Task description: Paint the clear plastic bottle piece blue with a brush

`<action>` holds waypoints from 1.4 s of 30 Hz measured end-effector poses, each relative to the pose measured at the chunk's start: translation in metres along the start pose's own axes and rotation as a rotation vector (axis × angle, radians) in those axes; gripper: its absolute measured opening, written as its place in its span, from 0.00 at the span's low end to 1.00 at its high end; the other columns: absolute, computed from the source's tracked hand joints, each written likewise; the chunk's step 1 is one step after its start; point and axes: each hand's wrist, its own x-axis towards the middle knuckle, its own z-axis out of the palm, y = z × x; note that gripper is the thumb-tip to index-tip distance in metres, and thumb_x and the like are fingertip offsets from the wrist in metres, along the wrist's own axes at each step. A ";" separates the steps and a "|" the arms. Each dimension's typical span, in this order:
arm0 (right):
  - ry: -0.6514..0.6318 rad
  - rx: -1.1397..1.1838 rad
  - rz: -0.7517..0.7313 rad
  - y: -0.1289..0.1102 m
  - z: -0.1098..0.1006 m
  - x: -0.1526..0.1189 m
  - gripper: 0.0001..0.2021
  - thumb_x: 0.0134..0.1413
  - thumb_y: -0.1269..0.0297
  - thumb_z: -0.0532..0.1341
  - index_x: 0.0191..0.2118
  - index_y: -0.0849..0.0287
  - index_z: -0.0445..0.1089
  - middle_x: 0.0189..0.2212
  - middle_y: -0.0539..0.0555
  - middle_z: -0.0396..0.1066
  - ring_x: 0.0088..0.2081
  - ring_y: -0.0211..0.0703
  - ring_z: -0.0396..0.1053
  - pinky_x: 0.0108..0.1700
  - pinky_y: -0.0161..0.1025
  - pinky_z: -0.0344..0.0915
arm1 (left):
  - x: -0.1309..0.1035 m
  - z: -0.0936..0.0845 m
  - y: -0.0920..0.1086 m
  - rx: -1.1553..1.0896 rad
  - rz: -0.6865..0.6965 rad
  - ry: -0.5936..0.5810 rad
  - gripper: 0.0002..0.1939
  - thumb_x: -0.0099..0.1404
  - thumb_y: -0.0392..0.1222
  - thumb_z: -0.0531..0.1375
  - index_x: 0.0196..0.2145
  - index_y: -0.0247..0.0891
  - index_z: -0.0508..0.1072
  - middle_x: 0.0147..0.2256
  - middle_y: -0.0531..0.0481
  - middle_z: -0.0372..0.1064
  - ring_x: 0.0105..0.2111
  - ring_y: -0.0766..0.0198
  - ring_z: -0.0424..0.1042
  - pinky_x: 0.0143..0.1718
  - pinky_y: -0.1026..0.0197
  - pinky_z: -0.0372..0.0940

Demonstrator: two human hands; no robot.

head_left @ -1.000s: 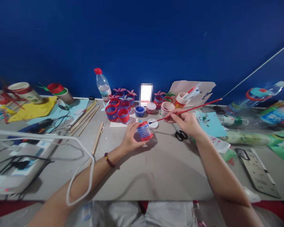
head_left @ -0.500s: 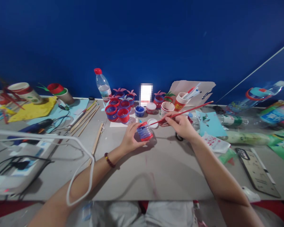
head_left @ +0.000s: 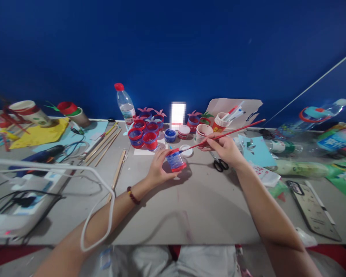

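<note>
My left hand (head_left: 158, 168) is closed around a cut piece of clear plastic bottle (head_left: 177, 161), painted red at both ends with blue between, held tilted just above the table. In my right hand (head_left: 223, 149) is a thin red paintbrush (head_left: 233, 132), its bristle end at the upper right side of the bottle piece. An opened jar of blue paint (head_left: 170, 135) stands beyond my hands, beside a lidded paint jar (head_left: 183, 132). A white lid (head_left: 186, 150) lies behind the bottle piece. Left of the jars stand several red and blue painted cups (head_left: 150, 141).
Black-handled scissors (head_left: 220, 165) lie below my right hand. A stained paper cup (head_left: 204, 132) and a cup of pens (head_left: 220, 124) stand behind it. At left are wooden sticks (head_left: 103, 146), a glue gun (head_left: 43, 156), a power strip (head_left: 31, 207) and a looping white cable (head_left: 112, 207). A phone (head_left: 313, 209) lies right.
My right hand has moved slightly right with the paintbrush, the bristle end shifting from the bottle piece's front to its right side. More of the scissors shows. My left hand is nearly still.
</note>
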 end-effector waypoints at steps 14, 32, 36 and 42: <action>-0.076 0.013 -0.032 0.001 0.013 -0.009 0.21 0.52 0.43 0.67 0.32 0.59 0.73 0.35 0.55 0.76 0.38 0.50 0.80 0.45 0.49 0.80 | -0.001 0.001 0.001 0.036 0.040 0.003 0.41 0.48 0.54 0.74 0.56 0.40 0.67 0.51 0.40 0.70 0.53 0.46 0.70 0.58 0.42 0.64; -0.019 -0.048 -0.042 0.003 0.001 -0.002 0.23 0.49 0.39 0.67 0.30 0.58 0.74 0.33 0.55 0.78 0.37 0.50 0.80 0.44 0.47 0.81 | -0.001 0.002 -0.001 0.039 0.124 0.063 0.41 0.49 0.51 0.74 0.57 0.41 0.64 0.51 0.41 0.71 0.52 0.45 0.71 0.56 0.42 0.66; 0.023 -0.063 -0.027 0.003 -0.002 0.001 0.26 0.43 0.36 0.68 0.28 0.58 0.73 0.31 0.55 0.77 0.35 0.50 0.80 0.43 0.47 0.81 | -0.002 0.002 -0.002 0.048 0.105 0.058 0.42 0.48 0.51 0.74 0.58 0.41 0.63 0.51 0.40 0.71 0.53 0.45 0.71 0.56 0.42 0.66; 0.019 0.030 -0.006 -0.003 -0.005 -0.002 0.23 0.44 0.40 0.70 0.31 0.57 0.73 0.29 0.54 0.78 0.34 0.50 0.80 0.43 0.50 0.81 | -0.001 0.003 -0.002 0.040 0.071 0.051 0.40 0.49 0.51 0.73 0.57 0.40 0.64 0.51 0.40 0.70 0.52 0.45 0.70 0.55 0.42 0.67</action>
